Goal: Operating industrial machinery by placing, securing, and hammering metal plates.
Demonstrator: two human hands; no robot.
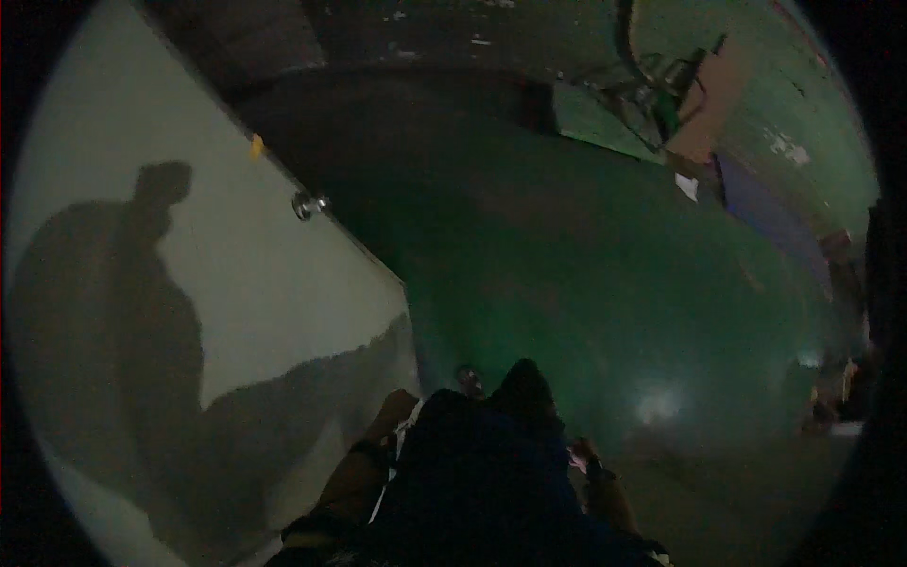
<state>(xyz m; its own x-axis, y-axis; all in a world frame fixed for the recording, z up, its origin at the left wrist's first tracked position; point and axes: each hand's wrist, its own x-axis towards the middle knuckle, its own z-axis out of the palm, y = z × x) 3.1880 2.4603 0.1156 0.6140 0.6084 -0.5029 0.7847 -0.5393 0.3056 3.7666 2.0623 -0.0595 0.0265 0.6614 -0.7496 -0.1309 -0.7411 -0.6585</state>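
Note:
In dim light my left hand [395, 412] hangs low beside my body, close to the pale door [274, 302]. A thin whitish strip [406, 430] runs along its inner side; whether the hand holds it is too dark to see. My right hand [580, 454] is down at my right side, over the floor, with a dark band at the wrist. Its fingers look partly bent, but they are too small and dark to read. Nearest to the left hand, the door carries a round metal knob [307, 205] and a small yellow piece [256, 146] at its edge.
Green, worn floor [586, 274] stretches ahead, with a shoe [470, 380] below me. Against the far green wall stand a brown board [710, 104], a tangle of dark items and a purple panel [770, 213]. A white scrap [687, 187] lies near them. Clutter [836, 392] sits at the right.

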